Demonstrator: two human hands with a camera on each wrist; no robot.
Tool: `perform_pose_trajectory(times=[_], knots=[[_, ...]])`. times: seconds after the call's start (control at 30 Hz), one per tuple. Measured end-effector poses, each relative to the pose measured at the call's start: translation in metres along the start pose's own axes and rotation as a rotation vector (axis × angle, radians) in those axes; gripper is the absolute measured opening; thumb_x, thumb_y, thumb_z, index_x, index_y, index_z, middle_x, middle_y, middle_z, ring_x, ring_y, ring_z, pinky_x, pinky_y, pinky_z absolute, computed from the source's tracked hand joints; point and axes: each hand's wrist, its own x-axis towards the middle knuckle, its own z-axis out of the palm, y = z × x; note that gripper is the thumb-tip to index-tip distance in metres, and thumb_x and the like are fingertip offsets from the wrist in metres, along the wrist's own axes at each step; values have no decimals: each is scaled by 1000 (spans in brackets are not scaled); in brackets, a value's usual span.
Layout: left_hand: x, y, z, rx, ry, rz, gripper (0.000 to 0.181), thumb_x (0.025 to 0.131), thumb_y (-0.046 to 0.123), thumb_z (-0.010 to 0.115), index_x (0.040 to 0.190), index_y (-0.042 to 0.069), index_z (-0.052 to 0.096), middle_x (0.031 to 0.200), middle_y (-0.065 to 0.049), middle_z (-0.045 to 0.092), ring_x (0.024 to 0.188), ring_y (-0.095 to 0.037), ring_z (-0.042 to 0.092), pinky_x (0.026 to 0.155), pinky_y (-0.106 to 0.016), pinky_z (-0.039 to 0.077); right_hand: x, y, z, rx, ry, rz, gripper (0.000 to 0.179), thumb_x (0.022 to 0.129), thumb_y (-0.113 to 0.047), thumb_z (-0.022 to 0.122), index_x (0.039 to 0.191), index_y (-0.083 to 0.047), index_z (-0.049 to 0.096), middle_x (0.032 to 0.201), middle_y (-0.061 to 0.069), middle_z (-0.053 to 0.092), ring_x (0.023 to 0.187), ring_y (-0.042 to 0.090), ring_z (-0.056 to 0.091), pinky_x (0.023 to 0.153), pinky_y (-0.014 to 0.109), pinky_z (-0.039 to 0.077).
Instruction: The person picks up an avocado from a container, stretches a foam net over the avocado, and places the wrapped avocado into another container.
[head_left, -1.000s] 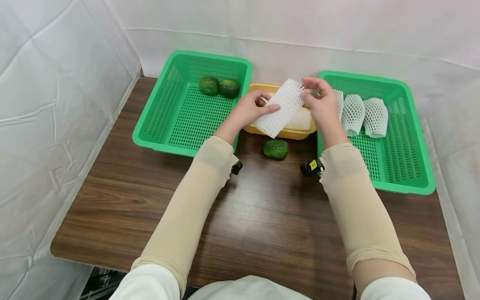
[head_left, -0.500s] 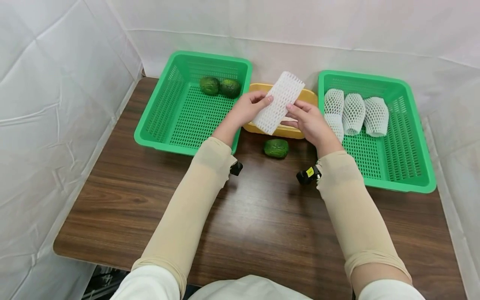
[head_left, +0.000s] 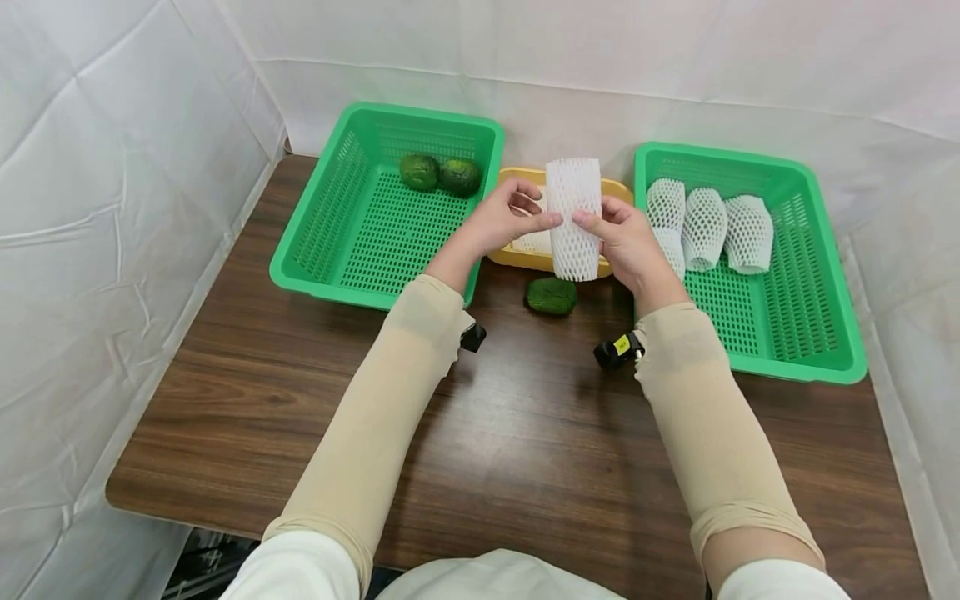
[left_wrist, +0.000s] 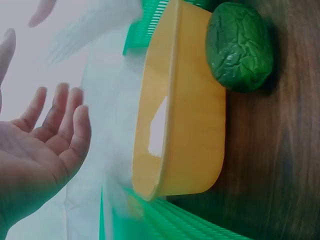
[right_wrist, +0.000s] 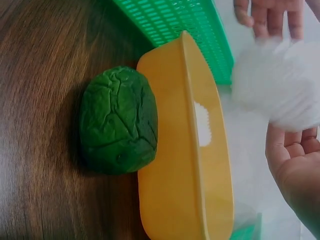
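Note:
A white foam net sleeve (head_left: 574, 192) stands upright in my right hand (head_left: 630, 242), pinched at its right edge with the thumb in front. My left hand (head_left: 506, 218) is at the sleeve's left edge, its thumb tip overlapping it in the head view. The left wrist view shows the left hand (left_wrist: 47, 145) with relaxed, parted fingers and nothing between them. In the right wrist view the sleeve (right_wrist: 275, 85) is blurred. Below the hands a dark green avocado (head_left: 551, 297) lies on the table, in front of a yellow basket (head_left: 517, 257) holding more white sleeves.
A green basket (head_left: 360, 292) at the left holds two avocados (head_left: 438, 174). Another green basket (head_left: 795, 371) at the right contains several net-covered pieces (head_left: 705, 229). The wooden table (head_left: 525, 433) extends toward my body, with white sheeting (head_left: 555, 92) behind.
The sleeve has turned from slanted to upright. My right hand has come down from its top end to its right side. The left thumb has shifted to the sleeve's edge.

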Motion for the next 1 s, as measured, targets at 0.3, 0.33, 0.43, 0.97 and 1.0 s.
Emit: perform_pose_trajectory(times=[0.3, 0.33, 0.43, 0.97, 1.0], knots=[[-1, -4, 0, 23, -16, 47, 18, 89, 20, 64, 96, 6, 57, 86, -3, 56, 72, -16, 48, 61, -25, 40, 0, 2, 1, 28, -50, 62, 36, 87, -13, 65, 119, -8, 48, 101, 2, 61, 89, 14, 58, 72, 30, 47], [-1, -4, -1, 16, -9, 42, 17, 89, 19, 63, 95, 6, 56, 86, -4, 57, 72, -16, 48, 61, -26, 41, 0, 2, 0, 28, -40, 52, 34, 87, -12, 65, 118, -7, 52, 98, 2, 63, 87, 14, 60, 72, 29, 47], [-2, -5, -6, -50, 42, 1, 14, 89, 17, 63, 93, 7, 54, 87, -5, 60, 75, -17, 53, 67, -30, 47, 0, 1, -3, 3, 46, 16, 21, 85, -8, 67, 106, -6, 65, 89, 1, 68, 79, 12, 62, 67, 26, 48], [-17, 11, -1, -85, -42, -9, 59, 90, 15, 61, 140, 8, 33, 125, -14, 55, 106, -20, 56, 83, -30, 47, -5, -5, 5, 12, 65, 7, 25, 85, -7, 66, 110, -3, 62, 93, 7, 64, 82, 20, 62, 65, 31, 54], [-15, 9, 1, -90, -76, -4, 68, 88, 15, 64, 143, 10, 26, 126, -15, 54, 107, -21, 56, 83, -30, 47, -5, -4, 6, 21, 55, 6, 28, 85, -7, 66, 112, -2, 60, 94, 8, 63, 83, 21, 62, 66, 32, 54]])
